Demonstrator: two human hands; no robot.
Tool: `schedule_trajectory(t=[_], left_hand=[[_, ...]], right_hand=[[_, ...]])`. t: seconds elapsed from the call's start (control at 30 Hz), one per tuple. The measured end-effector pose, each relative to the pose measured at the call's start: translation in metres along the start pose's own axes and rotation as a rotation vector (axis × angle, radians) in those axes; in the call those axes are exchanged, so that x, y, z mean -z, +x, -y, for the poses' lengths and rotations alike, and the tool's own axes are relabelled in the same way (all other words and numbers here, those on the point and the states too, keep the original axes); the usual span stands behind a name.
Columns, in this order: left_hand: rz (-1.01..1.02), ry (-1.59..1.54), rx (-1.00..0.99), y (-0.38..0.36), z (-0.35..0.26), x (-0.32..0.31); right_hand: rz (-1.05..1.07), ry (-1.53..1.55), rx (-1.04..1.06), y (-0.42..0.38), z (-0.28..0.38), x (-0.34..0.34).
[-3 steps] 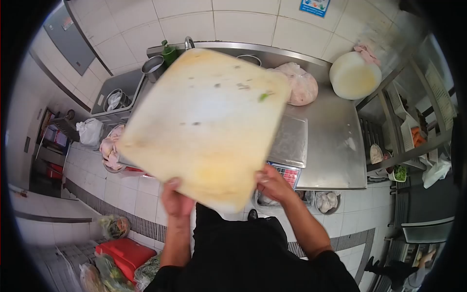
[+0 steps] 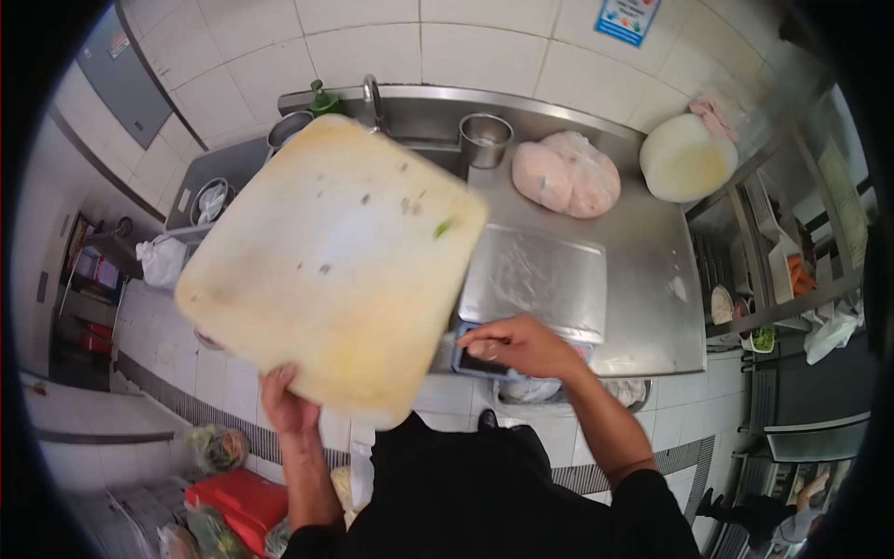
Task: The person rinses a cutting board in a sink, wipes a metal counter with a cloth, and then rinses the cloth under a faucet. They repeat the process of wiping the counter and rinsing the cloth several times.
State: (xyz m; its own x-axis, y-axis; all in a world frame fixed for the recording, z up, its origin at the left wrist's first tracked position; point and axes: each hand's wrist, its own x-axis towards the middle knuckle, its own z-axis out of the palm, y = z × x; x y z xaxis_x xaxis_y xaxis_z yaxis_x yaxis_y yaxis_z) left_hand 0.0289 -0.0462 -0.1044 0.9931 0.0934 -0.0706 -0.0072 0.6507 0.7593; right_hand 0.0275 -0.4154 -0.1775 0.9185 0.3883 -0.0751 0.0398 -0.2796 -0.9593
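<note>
A large pale cutting board [image 2: 326, 252], stained yellow with dark specks and a green scrap, hangs tilted over the left part of the steel counter. My left hand [image 2: 291, 402] grips its lower left edge. To the right of the board, my right hand [image 2: 512, 343] is off it, over the display end of a scale [image 2: 535, 279] with a flat metal plate; the fingers point left, slightly curled and apart, holding nothing visible. Behind the scale lie a bag of pink meat [image 2: 566, 175] and a metal pot [image 2: 485, 140].
A round white board [image 2: 687, 158] leans at the back right near a rack [image 2: 778, 298]. A faucet [image 2: 372, 98] and green bottle [image 2: 324, 99] stand behind the board. A red container [image 2: 244, 498] is on the floor. Another person [image 2: 768, 520] shows at lower right.
The board has moved left, uncovering the pot and more of the scale. My right hand has come off the board's edge; my left hand has shifted left with it.
</note>
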Motion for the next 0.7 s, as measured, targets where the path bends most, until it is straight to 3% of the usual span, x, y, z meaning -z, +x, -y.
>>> schedule_trajectory(t=[0.07,0.13,0.27,0.33,0.43,0.63,0.7], left_hand=[[-0.030,0.111,-0.111,0.037,-0.013,0.017],[-0.071,0.209,-0.055,0.080,-0.019,0.058],[-0.164,0.293,0.080,0.162,-0.011,0.093],[-0.056,0.312,0.254,0.204,0.004,0.100],[0.037,0.343,0.340,0.251,0.041,0.114],[0.100,0.321,0.556,0.300,0.110,0.136],[0.081,0.322,0.606,0.311,0.127,0.134]], right_hand=[[-0.005,0.155,-0.058,0.053,0.060,0.048],[-0.196,-0.276,0.115,0.127,-0.015,0.084],[-0.190,-0.579,0.116,0.291,0.014,0.059],[-0.198,-0.782,0.132,0.373,0.025,0.041],[-0.204,-1.071,0.151,0.471,0.021,0.033],[-0.291,-1.523,0.069,0.609,-0.045,0.063],[-0.119,-1.471,-0.044,0.624,-0.043,0.069]])
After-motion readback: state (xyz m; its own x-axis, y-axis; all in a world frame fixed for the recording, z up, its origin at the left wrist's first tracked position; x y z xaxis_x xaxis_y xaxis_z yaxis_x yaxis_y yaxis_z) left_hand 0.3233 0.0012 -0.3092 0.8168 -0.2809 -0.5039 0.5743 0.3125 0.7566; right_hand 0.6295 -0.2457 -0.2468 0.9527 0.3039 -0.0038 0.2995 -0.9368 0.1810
